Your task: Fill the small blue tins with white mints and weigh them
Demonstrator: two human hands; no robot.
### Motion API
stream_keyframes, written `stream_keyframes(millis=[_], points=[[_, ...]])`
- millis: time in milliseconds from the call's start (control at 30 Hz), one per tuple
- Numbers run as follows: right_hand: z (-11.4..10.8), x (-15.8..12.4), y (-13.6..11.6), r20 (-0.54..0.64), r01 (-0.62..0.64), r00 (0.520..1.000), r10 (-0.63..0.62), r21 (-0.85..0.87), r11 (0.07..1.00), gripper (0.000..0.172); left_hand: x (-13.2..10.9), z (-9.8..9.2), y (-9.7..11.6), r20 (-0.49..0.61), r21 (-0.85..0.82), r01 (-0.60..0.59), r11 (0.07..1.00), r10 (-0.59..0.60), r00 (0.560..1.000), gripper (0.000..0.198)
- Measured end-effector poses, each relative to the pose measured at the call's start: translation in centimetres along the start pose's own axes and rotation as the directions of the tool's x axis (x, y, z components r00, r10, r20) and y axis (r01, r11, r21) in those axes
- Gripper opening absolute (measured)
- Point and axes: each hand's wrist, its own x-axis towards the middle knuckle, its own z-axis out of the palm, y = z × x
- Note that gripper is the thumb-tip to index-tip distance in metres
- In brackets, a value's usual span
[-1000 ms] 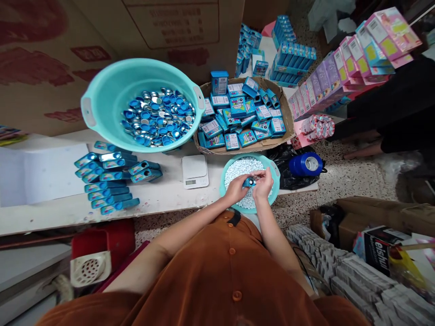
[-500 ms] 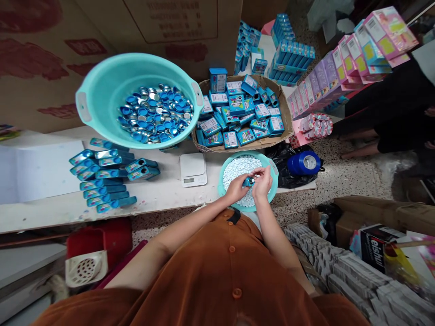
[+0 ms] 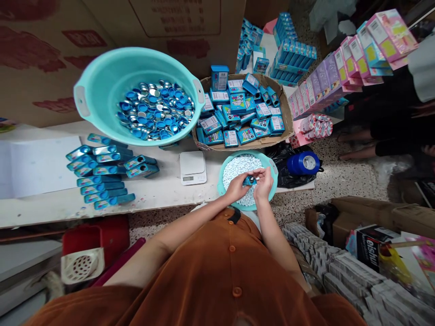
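Note:
My left hand (image 3: 237,188) is wrapped round a small blue candy tin (image 3: 249,180), whose round opening faces up. Close against it, my right hand (image 3: 263,183) is cupped, its fingers curled by the tin's mouth with a few white candies (image 3: 257,178) at the fingertips. How many candies lie in the palm is hidden. Both hands are above a turquoise basin (image 3: 221,190) filled with small pale candies (image 3: 242,165). Left of the basin sits a white kitchen scale (image 3: 193,167) with a small display.
A big turquoise tub (image 3: 102,90) holds blue and silver caps (image 3: 159,113). Beside it, a cardboard tray (image 3: 288,122) is heaped with blue tins (image 3: 238,103). More tins (image 3: 105,174) stand grouped at left. A blue tape roll (image 3: 302,163) rests on black plastic at right. Another person (image 3: 390,131) is at far right.
The tin's opening shows a little more clearly between my hands, which remain over the basin. The view has shifted slightly.

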Motion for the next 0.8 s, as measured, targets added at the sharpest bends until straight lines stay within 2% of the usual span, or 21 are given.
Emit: stream_keyframes(millis=[200, 300, 400, 467, 533, 633, 700, 800], points=[[-0.3, -0.5, 0.4, 0.141, 0.056, 0.989, -0.051, -0.031, 0.998, 0.061, -0.2, -0.1, 0.1, -0.001, 0.019, -0.033, 0.999, 0.033, 0.999, 0.046], [-0.3, -1.0, 0.5, 0.193, 0.103, 0.978, -0.083, -0.094, 0.99, 0.061, -0.3, -0.2, 0.4, 0.008, 0.009, 0.006, 1.0, -0.006, 1.0, 0.047], [-0.3, -1.4, 0.3, 0.225, 0.157, 0.967, -0.119, -0.159, 0.975, 0.061, -0.3, -0.3, 0.6, 0.016, 0.001, -0.016, 1.0, 0.016, 1.0, 0.048], [-0.6, -1.0, 0.4, 0.2, 0.204, 0.965, -0.167, -0.178, 0.963, 0.06, -0.3, -0.4, 0.5, 0.011, -0.013, -0.046, 0.999, 0.047, 0.999, 0.048], [-1.4, 0.0, 0.9, 0.106, 0.234, 0.97, -0.219, -0.155, 0.96, 0.058, -0.5, -0.6, 0.2, -0.005, -0.029, -0.045, 0.999, 0.045, 0.999, 0.047], [-3.9, 2.8, 3.1, -0.021, 0.222, 0.973, -0.23, -0.19, 0.956, 0.048, -1.2, -1.2, -0.8, -0.026, -0.033, 0.003, 0.999, -0.004, 1.0, 0.046], [-5.9, 4.8, 5.4, 0.025, 0.185, 0.982, -0.189, -0.359, 0.915, 0.04, -1.9, -1.8, -1.6, -0.038, -0.032, 0.036, 0.999, -0.037, 0.999, 0.046], [-7.9, 7.3, 9.0, 0.169, 0.218, 0.975, -0.145, -0.582, 0.784, 0.034, -2.9, -2.8, -2.4, -0.069, -0.037, 0.058, 0.998, -0.06, 0.996, 0.043]])
